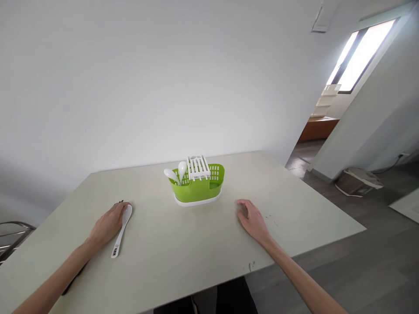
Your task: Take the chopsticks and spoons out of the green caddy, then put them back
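A white spoon with dark marks on its handle end lies on the table at the left. Against the edge of its bowl rests my left hand, back up, its fingers partly hidden. Dark prong-like tips poke out past the fingers, and a dark strip shows under the forearm; whether they are one utensil I cannot tell. My right hand rests on the table at the right, fingers curved and apart, holding nothing. Between the hands, farther back, stands a green basket holding two white spoons.
A white slotted rack sits across the top of the basket. The pale table meets a white wall at the back. Dark specks mark its right front part. A metal-framed item stands off its left side, and a box-like object lies on the floor at right.
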Tool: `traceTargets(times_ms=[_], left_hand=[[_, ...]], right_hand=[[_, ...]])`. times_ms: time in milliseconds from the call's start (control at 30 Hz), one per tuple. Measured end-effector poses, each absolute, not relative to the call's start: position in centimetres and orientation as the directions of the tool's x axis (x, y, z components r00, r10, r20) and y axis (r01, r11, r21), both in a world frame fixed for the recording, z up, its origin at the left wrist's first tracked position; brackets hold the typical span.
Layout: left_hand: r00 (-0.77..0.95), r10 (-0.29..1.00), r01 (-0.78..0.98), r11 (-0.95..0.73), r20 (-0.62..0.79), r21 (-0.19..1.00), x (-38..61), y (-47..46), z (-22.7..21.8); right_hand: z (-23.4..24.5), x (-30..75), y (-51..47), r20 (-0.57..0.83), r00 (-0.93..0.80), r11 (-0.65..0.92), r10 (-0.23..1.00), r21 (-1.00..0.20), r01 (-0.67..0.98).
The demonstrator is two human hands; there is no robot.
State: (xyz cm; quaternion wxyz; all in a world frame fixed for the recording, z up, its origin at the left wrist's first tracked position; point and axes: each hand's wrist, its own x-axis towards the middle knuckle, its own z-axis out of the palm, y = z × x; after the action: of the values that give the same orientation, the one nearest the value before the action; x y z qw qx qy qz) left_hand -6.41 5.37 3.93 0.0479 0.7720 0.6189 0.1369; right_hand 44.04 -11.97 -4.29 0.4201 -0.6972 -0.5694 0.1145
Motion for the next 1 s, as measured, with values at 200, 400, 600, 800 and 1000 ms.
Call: traceTargets(times_ms=[200, 400, 600, 800, 1000], left_hand=[[0.234, 0.949, 0.928, -0.283, 0.209, 0.243, -5.8, 5.9, 4.2], [0.159, 0.784, 0.934, -0.316, 0.6, 0.166, -1.9, 4.7, 7.0], [0.185, 0.825, 0.784, -0.451, 0.534, 0.427, 4.6, 4.5, 9.2], [0.025, 0.961, 0.62, -0.232, 0.277, 0.749, 10.3, 6.0, 12.2], [0.12, 0.993, 0.551, -0.083, 0.02, 0.83, 12.0, 7.7, 12.2]], right_hand=[[-4.3, 44.0, -12.0, 0.309, 0.33, -0.01, 0.892, -0.716, 0.698], [-4.5, 44.1, -12.1, 0.295, 0.324, -0.01, 0.899, -0.726, 0.688], [-4.5, 44.1, -12.1, 0.302, 0.326, -0.005, 0.896, -0.728, 0.686], [-4.5, 44.2, -12.0, 0.299, 0.313, 0.002, 0.901, -0.727, 0.687], [-4.4, 44.0, -11.9, 0.301, 0.31, 0.013, 0.902, -0.736, 0.677]])
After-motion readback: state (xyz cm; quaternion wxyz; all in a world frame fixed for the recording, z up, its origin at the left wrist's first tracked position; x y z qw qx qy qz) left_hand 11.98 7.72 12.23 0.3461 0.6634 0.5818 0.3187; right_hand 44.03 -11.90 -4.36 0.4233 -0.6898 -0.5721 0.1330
